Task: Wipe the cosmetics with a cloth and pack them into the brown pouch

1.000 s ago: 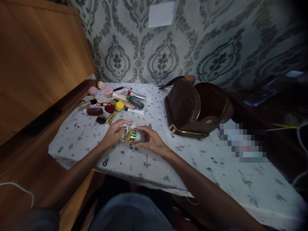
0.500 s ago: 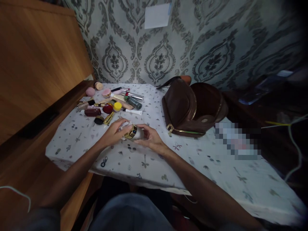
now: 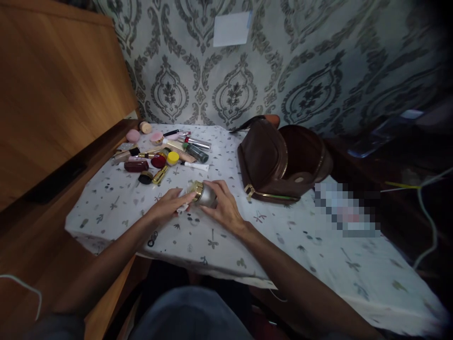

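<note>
Desk [image 3: 201, 238] in patterned cloth. Near front edge, jar [image 3: 208, 197] in both hands: right hand [image 3: 226, 208] curled round base, left hand [image 3: 165, 205] pinching white tissue [image 3: 183, 208] against lid [image 3: 197, 191]. Wiping seemingly under way, unfinished; lid on.

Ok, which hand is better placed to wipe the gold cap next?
Left, I'd say: the left hand holds the white cloth by the cap, while the right hand grips the jar.
</note>
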Tool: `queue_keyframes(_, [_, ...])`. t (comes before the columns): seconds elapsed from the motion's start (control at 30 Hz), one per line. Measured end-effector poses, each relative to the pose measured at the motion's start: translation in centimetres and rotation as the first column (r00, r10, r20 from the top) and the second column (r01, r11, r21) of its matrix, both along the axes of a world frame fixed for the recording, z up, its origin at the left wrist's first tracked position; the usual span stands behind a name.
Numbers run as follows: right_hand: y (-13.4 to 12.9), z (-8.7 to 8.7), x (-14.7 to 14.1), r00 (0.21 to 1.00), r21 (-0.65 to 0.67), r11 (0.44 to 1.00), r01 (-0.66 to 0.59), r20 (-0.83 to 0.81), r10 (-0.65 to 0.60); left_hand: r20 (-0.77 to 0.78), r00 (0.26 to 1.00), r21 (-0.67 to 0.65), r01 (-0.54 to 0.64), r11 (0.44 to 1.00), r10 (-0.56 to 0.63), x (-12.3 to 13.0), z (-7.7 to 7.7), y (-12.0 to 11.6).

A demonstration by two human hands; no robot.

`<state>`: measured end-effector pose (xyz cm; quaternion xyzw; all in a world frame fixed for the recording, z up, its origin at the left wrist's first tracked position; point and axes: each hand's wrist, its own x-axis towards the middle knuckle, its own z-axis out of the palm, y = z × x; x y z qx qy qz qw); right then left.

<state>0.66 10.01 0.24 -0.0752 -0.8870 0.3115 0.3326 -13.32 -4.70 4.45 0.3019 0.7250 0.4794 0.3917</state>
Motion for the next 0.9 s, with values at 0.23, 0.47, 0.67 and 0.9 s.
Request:
queue_keyframes(0.23, [0.0, -0.7, -0.2, 0.996, 0.017, 0.999, 0.033, 0.083, -0.034, 0.022, 0.995, 0.02, 0.1, 0.995, -0.1, -0.3, -0.1, 0.0])
queue_keyframes(0.47, [0.1, 0.1, -0.5, 0.999, -0.229, 0.973, 0.007, 0.034, 0.001, -0.176, 0.975, 0.125, 0.162, 0.979, -0.139, 0.6, 0.8, 0.1])
queue_keyframes(0.67, [0.0, 0.2, -0.8, 0.998, -0.427, 0.902, -0.058, 0.005, 0.066, -0.482, 0.874, 0.207, 0.186, 0.96, -0.065, 1.4, 0.9, 0.4])
queue_keyframes(0.9, [-0.1, 1.0, -0.4, 0.998, -0.494, 0.869, -0.001, 0.05, 0.03, -0.719, 0.69, 0.291, 0.191, 0.937, 0.082, 1.7, 0.4, 0.7])
